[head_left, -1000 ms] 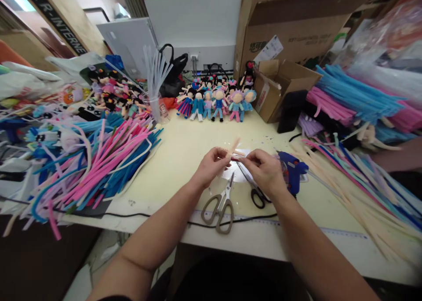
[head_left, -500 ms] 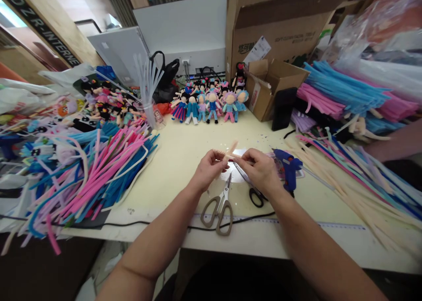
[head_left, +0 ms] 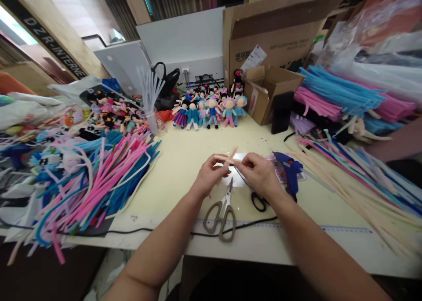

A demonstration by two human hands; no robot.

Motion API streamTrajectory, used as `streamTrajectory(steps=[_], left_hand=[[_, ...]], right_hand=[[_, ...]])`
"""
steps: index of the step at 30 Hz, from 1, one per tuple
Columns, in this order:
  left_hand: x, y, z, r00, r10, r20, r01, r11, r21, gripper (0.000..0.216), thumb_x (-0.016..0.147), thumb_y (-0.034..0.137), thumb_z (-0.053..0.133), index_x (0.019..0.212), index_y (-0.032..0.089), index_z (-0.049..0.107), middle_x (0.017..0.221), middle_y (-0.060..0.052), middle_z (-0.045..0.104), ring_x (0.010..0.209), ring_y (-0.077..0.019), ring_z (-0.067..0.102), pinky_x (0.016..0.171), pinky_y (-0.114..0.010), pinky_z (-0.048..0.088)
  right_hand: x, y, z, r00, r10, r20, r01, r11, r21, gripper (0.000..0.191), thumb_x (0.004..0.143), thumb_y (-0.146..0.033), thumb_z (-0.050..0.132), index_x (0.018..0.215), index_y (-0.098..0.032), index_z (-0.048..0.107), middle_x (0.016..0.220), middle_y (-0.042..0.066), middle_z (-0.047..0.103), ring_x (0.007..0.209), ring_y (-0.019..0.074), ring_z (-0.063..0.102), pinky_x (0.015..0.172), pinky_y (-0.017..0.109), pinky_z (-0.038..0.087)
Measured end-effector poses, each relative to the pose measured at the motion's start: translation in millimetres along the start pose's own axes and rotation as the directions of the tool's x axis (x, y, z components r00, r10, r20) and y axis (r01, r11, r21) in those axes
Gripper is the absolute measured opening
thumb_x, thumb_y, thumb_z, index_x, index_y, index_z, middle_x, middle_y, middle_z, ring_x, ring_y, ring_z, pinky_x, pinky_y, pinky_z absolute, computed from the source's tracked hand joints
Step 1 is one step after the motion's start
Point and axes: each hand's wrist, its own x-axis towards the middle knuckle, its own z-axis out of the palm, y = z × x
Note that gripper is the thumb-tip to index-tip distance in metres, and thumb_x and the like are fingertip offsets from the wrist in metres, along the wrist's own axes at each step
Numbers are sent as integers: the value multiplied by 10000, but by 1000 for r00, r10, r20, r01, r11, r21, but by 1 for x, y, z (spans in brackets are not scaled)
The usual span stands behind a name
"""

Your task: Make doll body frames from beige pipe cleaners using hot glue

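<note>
My left hand (head_left: 211,174) and my right hand (head_left: 259,172) meet over the middle of the pale yellow table (head_left: 180,158). Both pinch a short peach-coloured pipe cleaner piece (head_left: 227,157), bent so that one end sticks up between the fingertips. Just below the hands lie grey-handled scissors (head_left: 221,209) and black-handled scissors (head_left: 255,195). A blue glue gun (head_left: 289,170) rests right of my right hand.
A heap of pink, blue and white pipe cleaners (head_left: 99,173) covers the left side. Long peach and coloured pipe cleaners (head_left: 356,178) lie at right. Small dolls (head_left: 211,107) stand in a row at the back, beside cardboard boxes (head_left: 267,88). A black cable (head_left: 171,232) runs along the front edge.
Both hands stay together on the peach piece, turning it slightly. The view has shifted a little, so everything sits somewhat lower in the picture.
</note>
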Motion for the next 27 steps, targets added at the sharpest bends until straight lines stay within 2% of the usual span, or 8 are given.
streamTrajectory(steps=[10,15,27], left_hand=[[2,-2,0,998,-24,-51,24,1000,-11,338,637,341,735,901,178,601,785,-5,630,696,-132,605,664,-277,472],[2,-2,0,997,4,-75,-5,1000,-11,264,661,321,710,852,164,619,732,-2,625,698,-121,579,659,-247,441],[2,2,0,985,43,-168,-27,995,98,184,622,285,701,741,157,646,676,13,590,659,-108,521,648,-240,407]], right_hand=[[0,1,1,1000,-2,10,3,998,-58,238,764,-305,579,587,-198,462,599,-24,485,566,115,421,537,248,276],[0,-2,1,1000,-13,13,13,998,-63,232,760,-288,567,581,-200,448,598,-22,487,577,121,430,544,252,282],[-1,-1,4,999,-21,38,23,998,-59,232,752,-269,561,578,-203,423,588,-23,485,564,121,422,540,249,276]])
